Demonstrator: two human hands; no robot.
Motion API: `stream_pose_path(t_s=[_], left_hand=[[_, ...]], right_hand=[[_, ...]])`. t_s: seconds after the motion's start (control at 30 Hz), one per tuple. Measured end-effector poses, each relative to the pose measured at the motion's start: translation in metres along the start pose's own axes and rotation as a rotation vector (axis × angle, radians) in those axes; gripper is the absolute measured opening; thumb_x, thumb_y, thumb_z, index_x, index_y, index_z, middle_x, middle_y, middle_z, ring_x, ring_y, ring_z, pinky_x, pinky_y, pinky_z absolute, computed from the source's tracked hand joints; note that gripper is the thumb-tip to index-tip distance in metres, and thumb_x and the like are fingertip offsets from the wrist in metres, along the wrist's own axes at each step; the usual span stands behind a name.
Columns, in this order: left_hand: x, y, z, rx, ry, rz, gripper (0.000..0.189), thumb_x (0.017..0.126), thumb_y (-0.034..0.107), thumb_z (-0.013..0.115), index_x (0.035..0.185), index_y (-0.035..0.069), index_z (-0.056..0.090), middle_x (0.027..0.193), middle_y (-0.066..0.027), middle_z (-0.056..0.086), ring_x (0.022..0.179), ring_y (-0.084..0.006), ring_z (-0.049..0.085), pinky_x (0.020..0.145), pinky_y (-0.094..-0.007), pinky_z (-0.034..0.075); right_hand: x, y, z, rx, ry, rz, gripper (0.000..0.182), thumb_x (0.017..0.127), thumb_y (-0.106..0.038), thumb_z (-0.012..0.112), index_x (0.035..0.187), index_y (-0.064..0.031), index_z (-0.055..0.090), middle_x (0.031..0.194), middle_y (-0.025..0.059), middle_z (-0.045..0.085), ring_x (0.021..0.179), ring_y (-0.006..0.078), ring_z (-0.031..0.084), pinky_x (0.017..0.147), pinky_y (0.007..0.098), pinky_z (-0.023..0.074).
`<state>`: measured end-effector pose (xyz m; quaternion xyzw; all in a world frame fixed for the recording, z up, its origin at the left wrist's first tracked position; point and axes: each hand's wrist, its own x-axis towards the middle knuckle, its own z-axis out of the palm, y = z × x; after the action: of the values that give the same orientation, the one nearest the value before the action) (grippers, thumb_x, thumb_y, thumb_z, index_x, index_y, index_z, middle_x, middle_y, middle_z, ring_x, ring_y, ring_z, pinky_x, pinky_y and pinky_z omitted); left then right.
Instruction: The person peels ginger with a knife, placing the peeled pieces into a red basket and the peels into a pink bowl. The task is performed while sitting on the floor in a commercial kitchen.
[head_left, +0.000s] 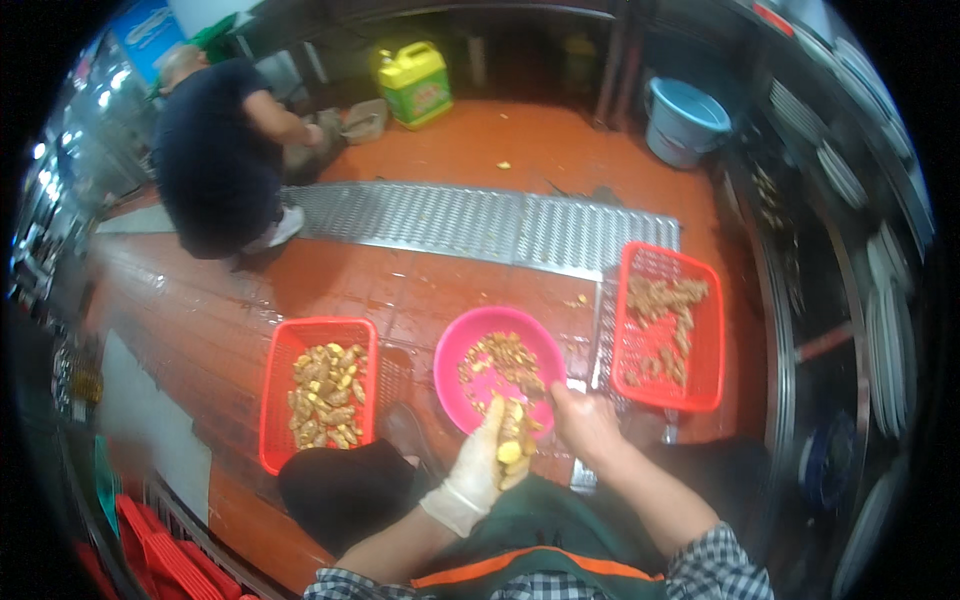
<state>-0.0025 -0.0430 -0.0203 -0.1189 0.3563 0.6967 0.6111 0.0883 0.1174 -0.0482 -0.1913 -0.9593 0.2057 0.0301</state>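
Observation:
My left hand (472, 465), in a whitish glove, grips a knobbly piece of ginger root (513, 431) with yellow cut faces. It is over the near edge of a pink plastic basin (448, 375), which contains small brown and yellow ginger scraps (502, 354). My bare right hand (589, 424) is closed at the basin's right rim, around what looks like a small blade-like tool (534, 388); blur and the fingers hide most of it. Left of the basin, a red plastic basket (267, 397) contains ginger pieces (324, 397), many with yellow cut faces. Another red basket (718, 337), to the right, holds brown ginger roots (664, 296).
A metal drain grating (465, 217) crosses the wet red-tiled floor (337, 277). Beyond it, a person (217, 157) bends down at the left. A yellow jug (415, 84) and blue bucket (686, 124) stand farther back. Shelves with stacked plates (889, 337) line the right side.

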Motion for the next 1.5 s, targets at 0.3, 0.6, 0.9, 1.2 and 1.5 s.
stream_pose_path(t_s=[0.3,0.6,0.9,1.2,1.5], left_hand=[[0.004,-0.005,-0.006,0.093,-0.048,-0.132,0.055,0.102,0.059,0.034,0.103,0.009,0.057,0.066,-0.0053,0.056,0.037,-0.0124,0.039,0.032,-0.0251,0.026],[0.008,-0.004,-0.014,0.516,0.204,0.044,0.060,0.100,0.062,0.035,0.107,0.009,0.062,0.062,-0.0025,0.056,0.038,-0.0122,0.043,0.034,-0.0245,0.030],[0.007,0.025,-0.017,0.210,-0.114,0.342,0.054,0.104,0.037,0.044,0.148,0.006,0.036,0.110,-0.0157,0.065,0.086,-0.0211,0.067,0.065,-0.0298,0.055],[0.010,0.008,0.017,0.463,-0.054,0.634,0.044,0.099,0.020,0.058,0.136,0.000,0.045,0.127,-0.0093,0.056,0.119,-0.0185,0.054,0.103,-0.0329,0.042],[-0.012,0.026,0.021,0.051,-0.234,0.303,0.052,0.102,0.045,0.042,0.136,0.006,0.049,0.093,-0.0120,0.063,0.071,-0.0221,0.059,0.068,-0.0355,0.047]], right_hand=[[0.006,0.007,0.014,-0.076,-0.167,0.128,0.016,0.087,-0.008,0.050,0.101,-0.0058,0.058,0.088,0.0257,0.068,0.071,0.0414,0.068,0.065,0.0504,0.0548],[0.005,-0.025,-0.034,1.128,-0.580,0.302,0.040,0.099,-0.037,0.058,0.123,-0.0048,0.057,0.068,-0.0003,0.053,0.050,0.0045,0.045,0.046,0.0217,0.0363],[0.009,-0.004,-0.029,2.012,-0.343,0.544,0.031,0.096,-0.033,0.046,0.094,-0.0040,0.057,0.061,0.0038,0.048,0.044,0.0104,0.032,0.043,0.0254,0.0265],[-0.008,-0.029,-0.044,1.795,-0.341,0.436,0.042,0.093,-0.008,0.063,0.128,-0.0139,0.040,0.072,0.0000,0.048,0.047,0.0083,0.040,0.043,0.0247,0.0319],[-0.004,-0.013,-0.046,0.401,0.411,-0.184,0.032,0.086,-0.001,0.064,0.118,-0.0025,0.059,0.083,0.0120,0.070,0.063,0.0233,0.070,0.055,0.0326,0.0565]])
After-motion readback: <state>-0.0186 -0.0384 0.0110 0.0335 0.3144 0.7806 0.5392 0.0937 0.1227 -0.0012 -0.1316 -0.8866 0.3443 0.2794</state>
